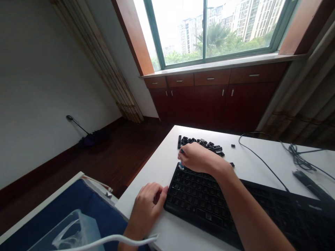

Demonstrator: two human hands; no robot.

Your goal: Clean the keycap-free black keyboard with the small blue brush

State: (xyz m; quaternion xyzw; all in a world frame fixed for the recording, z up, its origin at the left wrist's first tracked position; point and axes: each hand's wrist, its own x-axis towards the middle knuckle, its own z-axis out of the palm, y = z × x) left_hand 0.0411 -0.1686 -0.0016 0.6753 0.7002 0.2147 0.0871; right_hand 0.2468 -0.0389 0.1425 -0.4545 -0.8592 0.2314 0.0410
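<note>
A white desk (162, 167) filled the lower right of my view, its far left corner reaching toward a wide window (183, 38) above red-brown cabinets (211, 101). A curtain (104, 66) hung at left over a dark wooden floor (123, 146). The black keyboard (199, 197) lay flat on the desk, its long axis slanting from upper left to lower right, its back edge toward the window, where a cable (261, 162) joined it. Loose black keys (193, 141) were heaped just beyond its left end. My right hand (196, 155) had its fingers closed on a small blue tool (181, 167), tip down at the keyboard's far left corner. My left hand (149, 202) held nothing visible, fingers loosely curled, thumb at the left edge.
</note>
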